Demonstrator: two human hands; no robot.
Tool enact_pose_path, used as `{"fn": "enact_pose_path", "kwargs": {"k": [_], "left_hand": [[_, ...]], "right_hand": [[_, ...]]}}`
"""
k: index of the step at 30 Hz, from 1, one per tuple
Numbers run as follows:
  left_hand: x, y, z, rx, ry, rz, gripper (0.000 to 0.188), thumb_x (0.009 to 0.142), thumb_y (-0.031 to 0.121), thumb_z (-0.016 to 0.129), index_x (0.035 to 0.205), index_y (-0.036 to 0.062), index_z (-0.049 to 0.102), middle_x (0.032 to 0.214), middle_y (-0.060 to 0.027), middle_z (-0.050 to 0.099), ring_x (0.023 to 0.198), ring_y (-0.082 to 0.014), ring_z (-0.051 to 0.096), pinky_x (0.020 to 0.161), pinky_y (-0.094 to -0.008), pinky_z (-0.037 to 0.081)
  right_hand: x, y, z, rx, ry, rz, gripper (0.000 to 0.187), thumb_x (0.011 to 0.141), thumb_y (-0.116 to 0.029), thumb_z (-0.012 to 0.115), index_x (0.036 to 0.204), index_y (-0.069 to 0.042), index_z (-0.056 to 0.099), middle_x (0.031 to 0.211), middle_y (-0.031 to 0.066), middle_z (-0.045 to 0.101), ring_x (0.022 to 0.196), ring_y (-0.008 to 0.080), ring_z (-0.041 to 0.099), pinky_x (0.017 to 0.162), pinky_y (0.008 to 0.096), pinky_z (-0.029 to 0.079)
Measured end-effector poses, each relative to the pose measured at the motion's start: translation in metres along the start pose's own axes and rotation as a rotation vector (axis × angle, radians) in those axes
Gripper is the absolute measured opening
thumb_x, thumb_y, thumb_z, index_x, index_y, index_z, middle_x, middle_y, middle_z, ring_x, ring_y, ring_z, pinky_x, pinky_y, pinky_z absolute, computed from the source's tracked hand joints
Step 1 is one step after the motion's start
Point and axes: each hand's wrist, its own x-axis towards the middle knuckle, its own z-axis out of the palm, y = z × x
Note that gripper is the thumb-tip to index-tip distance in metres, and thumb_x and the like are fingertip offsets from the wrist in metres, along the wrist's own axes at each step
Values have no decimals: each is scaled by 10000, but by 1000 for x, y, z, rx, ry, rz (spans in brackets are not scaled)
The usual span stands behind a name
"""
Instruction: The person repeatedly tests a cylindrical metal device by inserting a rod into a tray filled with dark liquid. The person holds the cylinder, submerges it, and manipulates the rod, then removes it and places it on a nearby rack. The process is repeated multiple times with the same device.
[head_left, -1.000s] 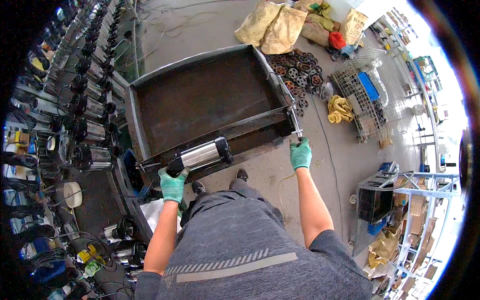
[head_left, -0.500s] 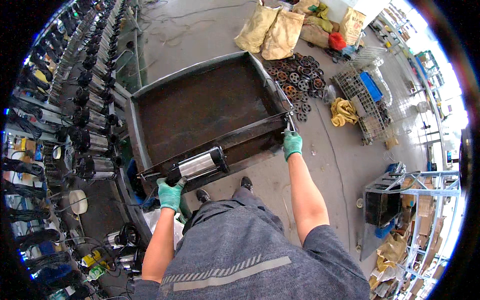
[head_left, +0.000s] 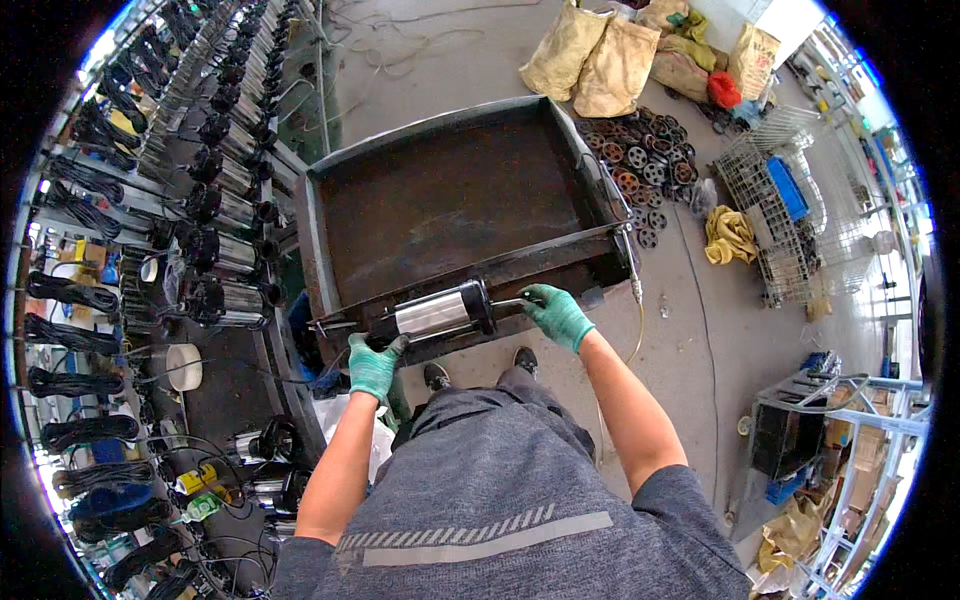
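Observation:
A pump point(head_left: 437, 312) with a shiny silver cylinder and black ends lies across the front ledge of a dark metal tank point(head_left: 345, 143). My left hand point(head_left: 373, 368), in a green glove, is closed at the pump's black left end, its thumb against the casing; part of the grip is hidden. My right hand point(head_left: 558, 317), gloved the same way, is closed on a slim metal rod point(head_left: 510, 302). The rod points left and meets the pump's right end. Whether it is fastened there I cannot tell.
A hose with a metal fitting point(head_left: 637, 290) hangs at the tank's right front corner. Racks of similar pumps point(head_left: 222, 250) stand on the left. Black wheels point(head_left: 655, 160), sacks point(head_left: 617, 75) and a wire cage point(head_left: 775, 230) sit at the right.
My right hand has moved left from the tank's right front corner to the pump's right end, and a slim rod now shows in it. My left hand stays by the pump.

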Motion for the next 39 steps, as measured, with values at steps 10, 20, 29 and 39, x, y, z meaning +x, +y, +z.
{"fn": "enact_pose_path", "kwargs": {"k": [10,20,29,39], "left_hand": [[1,-4,3,-57,-4,-13,746,760,378,922,1206,-28,484,1080,-170,713,970,-266,680,908,-379,535],[-1,-4,2,-19,-11,13,794,746,439,919,1220,-28,486,1094,-176,707,992,-274,676,919,-382,532],[-1,-1,3,13,5,15,742,749,435,916,1178,-25,523,1071,-185,718,955,-307,689,884,-403,540],[-5,-1,1,-29,16,13,733,731,410,928,1156,-20,515,1033,-179,716,946,-303,687,873,-409,538]], "right_hand": [[11,-6,5,-182,1,-203,276,977,-216,675,1123,18,684,1018,161,721,904,273,663,816,392,526],[14,-25,12,630,-7,182,368,1044,-461,568,1007,-109,670,644,-32,461,503,109,406,437,284,293],[32,-2,0,179,-166,96,672,1021,-660,440,960,-26,653,586,51,528,451,193,520,425,366,402],[66,31,21,-718,-71,-44,401,1098,-307,403,1335,-22,558,907,219,722,774,400,684,730,495,532]]}}
